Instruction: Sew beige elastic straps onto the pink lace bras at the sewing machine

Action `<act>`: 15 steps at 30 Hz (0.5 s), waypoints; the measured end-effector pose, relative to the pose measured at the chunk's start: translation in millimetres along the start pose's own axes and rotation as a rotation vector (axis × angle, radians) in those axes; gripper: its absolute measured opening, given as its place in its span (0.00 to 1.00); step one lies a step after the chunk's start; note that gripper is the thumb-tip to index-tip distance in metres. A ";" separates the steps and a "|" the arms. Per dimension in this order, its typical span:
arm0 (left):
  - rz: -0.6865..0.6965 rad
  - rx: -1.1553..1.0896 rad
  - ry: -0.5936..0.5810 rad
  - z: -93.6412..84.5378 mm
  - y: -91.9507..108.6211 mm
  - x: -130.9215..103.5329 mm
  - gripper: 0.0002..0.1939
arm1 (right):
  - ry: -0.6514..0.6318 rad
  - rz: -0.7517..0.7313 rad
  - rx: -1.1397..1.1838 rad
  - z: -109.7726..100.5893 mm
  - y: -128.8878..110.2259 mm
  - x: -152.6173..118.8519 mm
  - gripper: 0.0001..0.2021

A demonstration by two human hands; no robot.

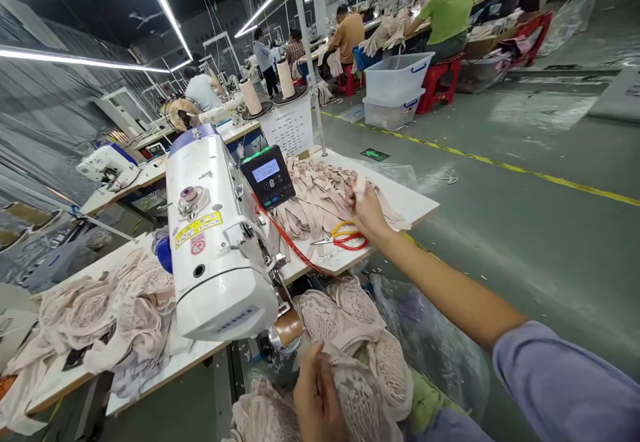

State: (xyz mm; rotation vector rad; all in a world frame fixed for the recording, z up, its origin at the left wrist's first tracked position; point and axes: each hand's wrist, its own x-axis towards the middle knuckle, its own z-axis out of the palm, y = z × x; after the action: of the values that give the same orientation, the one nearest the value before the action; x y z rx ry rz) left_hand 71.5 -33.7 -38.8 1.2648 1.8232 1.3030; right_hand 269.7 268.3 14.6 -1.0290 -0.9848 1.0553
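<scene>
My right hand reaches over the table to a heap of beige fabric strips, its fingers closed on a short pale fabric strip. Low in the view, my left hand is curled against a beige lace bra, with its fingers closed at the edge; its grip is partly hidden. More lace cups lie over my lap below the sewing machine. Scissors with red and yellow handles rest beside the strips, just under my right wrist.
A control panel stands between machine and strips. Left on the table lies a pile of lace pieces. Thread cones stand behind. Plastic bins and people at other machines are farther back. Clear plastic sheeting hangs at my right.
</scene>
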 end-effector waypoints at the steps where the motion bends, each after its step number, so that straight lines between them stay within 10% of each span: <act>1: 0.028 0.013 -0.002 -5.1 2.2 1.1 0.23 | -0.045 0.072 0.050 -4.0 -3.1 -12.9 0.20; 6: 0.076 0.072 -0.047 -30.1 6.8 6.4 0.23 | -0.482 0.532 0.198 -11.3 -18.1 -135.6 0.24; 9: 0.283 0.014 -0.278 -25.3 4.5 5.1 0.36 | -0.750 0.920 0.560 2.2 -29.9 -212.8 0.22; 15: 0.293 0.049 -0.727 -10.4 12.4 -2.0 0.26 | -0.520 0.912 0.801 24.6 -37.4 -219.7 0.18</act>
State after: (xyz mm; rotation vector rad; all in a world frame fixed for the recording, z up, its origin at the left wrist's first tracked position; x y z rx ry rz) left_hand 68.1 -38.6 -23.6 1.7855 1.1868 0.7665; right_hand 208.6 53.0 27.8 -0.4899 -0.3355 2.3141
